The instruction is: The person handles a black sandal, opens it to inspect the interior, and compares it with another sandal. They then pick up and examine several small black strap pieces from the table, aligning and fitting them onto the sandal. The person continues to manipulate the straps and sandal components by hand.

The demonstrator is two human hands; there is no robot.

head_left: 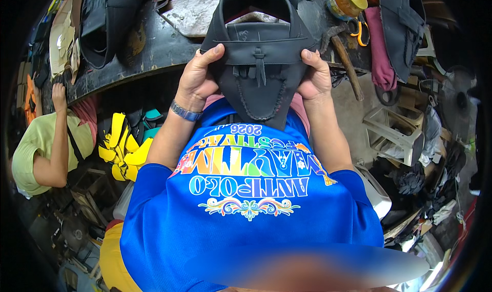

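A black leather shoe upper (259, 96) is stretched flat between my hands, in front of my chest at the bench's near edge. It has a strap with a small tassel across its middle, a stitched U-shaped seam on the toe part, and a large opening at the far end. My left hand (199, 77) grips its left side, thumb on top and the other fingers mostly hidden beneath. On the opposite side my right hand (315, 78) pinches the edge in the same way.
More black uppers (105, 28) lie on the dark workbench (148, 54). At the right are a hammer (348, 66), orange-handled scissors (362, 33), a jar (347, 4) and maroon cloth (382, 56). A person (51, 143) works at the left, near yellow cut pieces (123, 148).
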